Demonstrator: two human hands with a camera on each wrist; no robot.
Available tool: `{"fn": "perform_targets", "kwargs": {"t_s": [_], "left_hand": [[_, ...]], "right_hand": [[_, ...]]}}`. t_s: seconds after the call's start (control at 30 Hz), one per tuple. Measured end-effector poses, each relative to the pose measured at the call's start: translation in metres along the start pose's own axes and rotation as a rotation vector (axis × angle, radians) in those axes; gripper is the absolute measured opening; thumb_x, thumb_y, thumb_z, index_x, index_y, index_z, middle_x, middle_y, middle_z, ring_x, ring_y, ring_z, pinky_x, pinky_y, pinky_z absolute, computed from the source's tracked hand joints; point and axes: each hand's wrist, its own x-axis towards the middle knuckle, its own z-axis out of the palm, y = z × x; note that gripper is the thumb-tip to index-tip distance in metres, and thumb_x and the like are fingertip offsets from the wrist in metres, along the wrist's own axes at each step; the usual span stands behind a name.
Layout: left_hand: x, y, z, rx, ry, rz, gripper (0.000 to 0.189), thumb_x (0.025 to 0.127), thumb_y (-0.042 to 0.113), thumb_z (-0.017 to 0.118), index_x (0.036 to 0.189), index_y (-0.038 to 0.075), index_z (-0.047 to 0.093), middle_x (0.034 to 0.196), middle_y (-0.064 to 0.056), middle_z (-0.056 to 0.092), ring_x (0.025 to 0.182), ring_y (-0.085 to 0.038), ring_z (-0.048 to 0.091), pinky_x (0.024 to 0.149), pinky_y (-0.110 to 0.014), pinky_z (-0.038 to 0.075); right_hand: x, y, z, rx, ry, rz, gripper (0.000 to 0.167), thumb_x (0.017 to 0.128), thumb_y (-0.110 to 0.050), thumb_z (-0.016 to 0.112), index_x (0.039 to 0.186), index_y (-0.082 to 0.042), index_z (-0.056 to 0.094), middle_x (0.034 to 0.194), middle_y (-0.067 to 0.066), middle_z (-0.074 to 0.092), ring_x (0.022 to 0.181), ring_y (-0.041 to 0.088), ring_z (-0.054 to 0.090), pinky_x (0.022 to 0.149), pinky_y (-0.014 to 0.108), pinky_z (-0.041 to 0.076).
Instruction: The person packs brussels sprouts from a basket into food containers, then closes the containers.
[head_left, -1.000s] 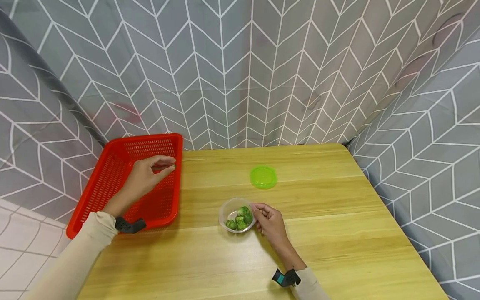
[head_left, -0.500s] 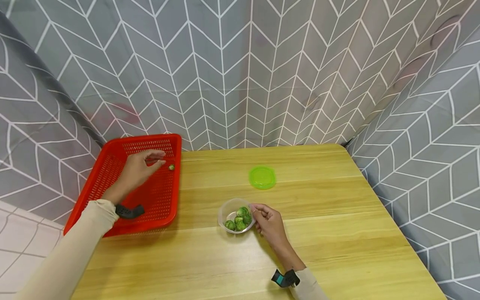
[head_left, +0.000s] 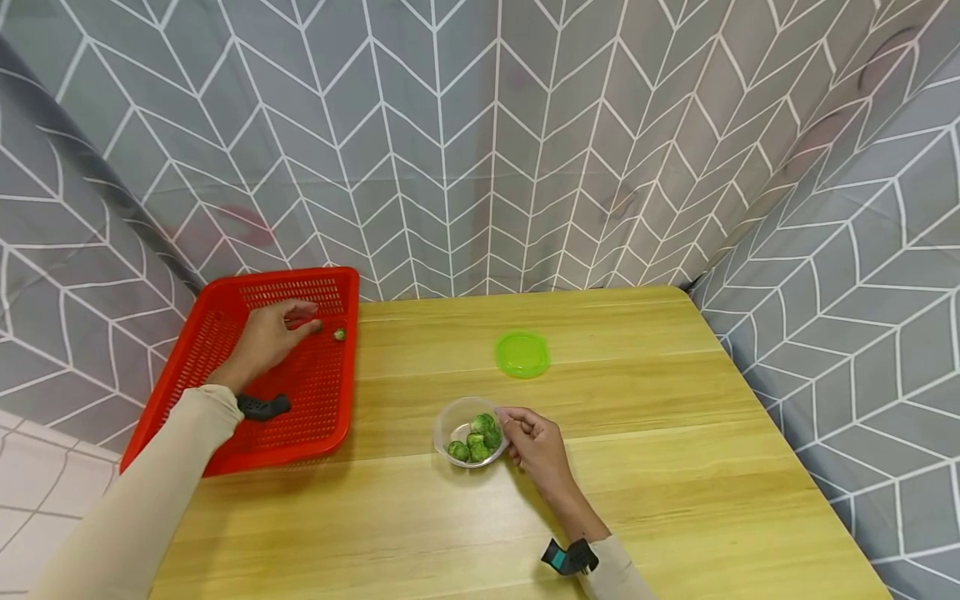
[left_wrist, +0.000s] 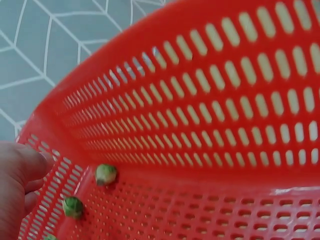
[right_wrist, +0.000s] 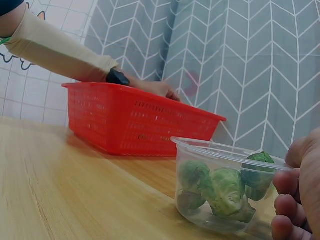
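My left hand [head_left: 268, 337] is inside the red plastic basket [head_left: 351, 358], thumb and fingers apart, nothing visible between them. In the left wrist view a pale Brussels sprout [left_wrist: 105, 174] and a greener one [left_wrist: 73, 207] lie on the basket floor near the hand. A sliver of another green piece shows at that view's bottom edge. With my right hand [head_left: 538, 446] I pinch the rim of a round clear plastic container [head_left: 447, 425]. Several Brussels sprouts [right_wrist: 227, 192] lie in that container, which stands on the table.
Beyond the container, a bright green lid [head_left: 522, 354] lies flat on the wooden table [head_left: 637, 483]. A grey patterned curtain [head_left: 465, 150] hangs along the table's back edge and at the sides. The basket's raised walls surround my left hand.
My left hand has moved left and away from the basket's right wall, uncovering a sprout there. The right hand keeps its hold on the container.
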Motion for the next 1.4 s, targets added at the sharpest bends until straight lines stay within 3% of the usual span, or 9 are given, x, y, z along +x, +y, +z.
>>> {"fn": "perform_targets", "kwargs": {"t_s": [0.33,0.73,1.03,1.4], "left_hand": [[0.004,-0.016,0.007,0.030,-0.025,-0.027,0.041,0.093,0.013,0.074,0.128,-0.005,0.063,0.124,-0.028,0.065,0.113,-0.046,0.063,0.096,-0.059,0.050],[0.010,-0.028,0.012,0.036,-0.083,-0.143,0.045,0.095,0.017,0.072,0.133,-0.006,0.059,0.129,-0.030,0.062,0.116,-0.047,0.061,0.099,-0.058,0.049],[0.014,-0.037,0.014,0.063,-0.092,-0.096,0.040,0.094,0.011,0.072,0.127,-0.007,0.062,0.123,-0.030,0.065,0.111,-0.046,0.063,0.096,-0.059,0.050],[0.020,-0.042,0.020,0.085,-0.124,-0.096,0.038,0.093,0.009,0.071,0.125,-0.009,0.062,0.117,-0.031,0.067,0.108,-0.047,0.063,0.095,-0.059,0.049]], "right_hand": [[0.001,0.001,0.000,0.008,0.000,0.005,0.024,0.098,-0.025,0.069,0.110,-0.005,0.074,0.069,0.007,0.059,0.052,0.011,0.050,0.042,0.018,0.039],[0.001,-0.001,-0.001,0.014,-0.003,0.011,0.022,0.099,-0.021,0.067,0.112,-0.005,0.074,0.069,0.007,0.060,0.053,0.012,0.050,0.042,0.020,0.040],[0.001,0.001,-0.001,0.016,0.002,-0.004,0.021,0.098,-0.022,0.068,0.110,-0.005,0.074,0.069,0.006,0.060,0.052,0.010,0.050,0.041,0.019,0.040],[0.002,0.001,-0.001,0.000,-0.009,-0.002,0.025,0.098,-0.025,0.068,0.112,-0.005,0.073,0.071,0.007,0.060,0.054,0.013,0.050,0.043,0.020,0.041]]}}
